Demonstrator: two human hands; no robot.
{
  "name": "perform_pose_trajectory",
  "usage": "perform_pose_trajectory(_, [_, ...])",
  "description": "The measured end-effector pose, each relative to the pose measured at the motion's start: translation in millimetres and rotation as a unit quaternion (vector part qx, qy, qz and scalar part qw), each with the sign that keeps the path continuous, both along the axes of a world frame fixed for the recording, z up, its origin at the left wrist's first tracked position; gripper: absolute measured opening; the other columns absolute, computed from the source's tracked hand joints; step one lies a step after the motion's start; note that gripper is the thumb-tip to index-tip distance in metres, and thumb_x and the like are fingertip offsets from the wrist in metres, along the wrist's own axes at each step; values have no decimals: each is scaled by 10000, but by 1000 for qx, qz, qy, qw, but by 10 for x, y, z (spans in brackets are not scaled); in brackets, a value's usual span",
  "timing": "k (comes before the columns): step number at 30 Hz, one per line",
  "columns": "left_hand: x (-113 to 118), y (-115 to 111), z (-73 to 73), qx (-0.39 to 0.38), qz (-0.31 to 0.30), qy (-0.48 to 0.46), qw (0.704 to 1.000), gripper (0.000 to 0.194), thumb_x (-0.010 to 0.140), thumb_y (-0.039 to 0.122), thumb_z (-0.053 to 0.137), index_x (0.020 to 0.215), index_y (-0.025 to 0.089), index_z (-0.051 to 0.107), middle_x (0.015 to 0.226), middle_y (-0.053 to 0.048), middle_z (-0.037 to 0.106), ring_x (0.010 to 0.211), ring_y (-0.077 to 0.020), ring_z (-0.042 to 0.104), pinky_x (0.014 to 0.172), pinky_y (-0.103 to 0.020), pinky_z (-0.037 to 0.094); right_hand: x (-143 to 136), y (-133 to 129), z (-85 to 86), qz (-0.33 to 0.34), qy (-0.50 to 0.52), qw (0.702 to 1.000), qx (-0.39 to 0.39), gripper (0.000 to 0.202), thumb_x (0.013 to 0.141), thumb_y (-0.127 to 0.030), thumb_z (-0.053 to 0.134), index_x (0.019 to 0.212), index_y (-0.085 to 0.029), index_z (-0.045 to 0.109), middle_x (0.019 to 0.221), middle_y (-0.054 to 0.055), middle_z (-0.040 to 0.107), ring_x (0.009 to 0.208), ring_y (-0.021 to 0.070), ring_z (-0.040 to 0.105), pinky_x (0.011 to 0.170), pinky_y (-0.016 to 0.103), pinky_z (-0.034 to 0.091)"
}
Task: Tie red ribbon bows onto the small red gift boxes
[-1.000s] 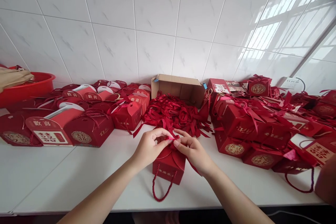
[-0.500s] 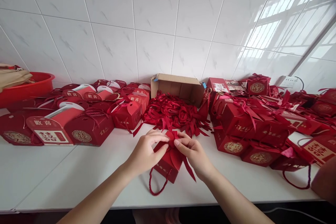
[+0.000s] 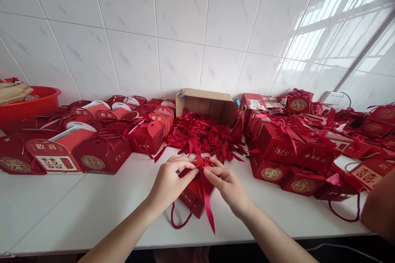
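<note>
Nearest: left hand (image 3: 169, 181) and right hand (image 3: 230, 187) meet over a small red box (image 3: 197, 197) at the front middle of the white surface (image 3: 111, 213). Fingers of both bent in at the red ribbon (image 3: 205, 197) on the box top; right thumb and fingers pinch it, left grip cannot tell. One ribbon end hangs down the front, beside a looped rope handle (image 3: 181, 227). Beyond: loose ribbon pile (image 3: 203, 133) before an open cardboard carton (image 3: 206, 104), finished-looking red boxes either side. Farthest: tiled wall (image 3: 179, 16).
</note>
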State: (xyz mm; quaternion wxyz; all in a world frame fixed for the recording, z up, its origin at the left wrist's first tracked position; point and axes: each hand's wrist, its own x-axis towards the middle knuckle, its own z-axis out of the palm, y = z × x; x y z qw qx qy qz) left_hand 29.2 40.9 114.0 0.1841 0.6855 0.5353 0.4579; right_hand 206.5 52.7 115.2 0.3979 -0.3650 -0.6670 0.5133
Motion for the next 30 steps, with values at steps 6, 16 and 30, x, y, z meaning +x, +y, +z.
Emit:
perform_pose_trajectory(6, [1,9,-8,-28,-24,-20,999,116,795,301,615,740,222,679,1020,-52,705,1030,-235,620,938,-390,473,4,-23,-22,-8,-18,1000,13,312,876,-460,526,817,-242,741,1113,74,635,1366,233,295,1087,410,308])
perform_pose_trajectory(16, [-131,65,188,7,-139,80,987,88,813,228,570,738,218,614,961,-47,685,1027,-211,586,956,-343,439,219,174,76,-37,-168,949,264,171,848,-209,537,910,-229,695,941,61,686,914,201,621,865,377,454])
perform_pose_trajectory(30, [-161,105,465,38,-196,240,950,122,829,195,557,733,218,628,847,-11,669,844,-183,576,843,-319,409,302,361,463,182,-184,928,267,435,844,-298,592,1273,-275,530,1160,50,634,839,140,630,714,253,521])
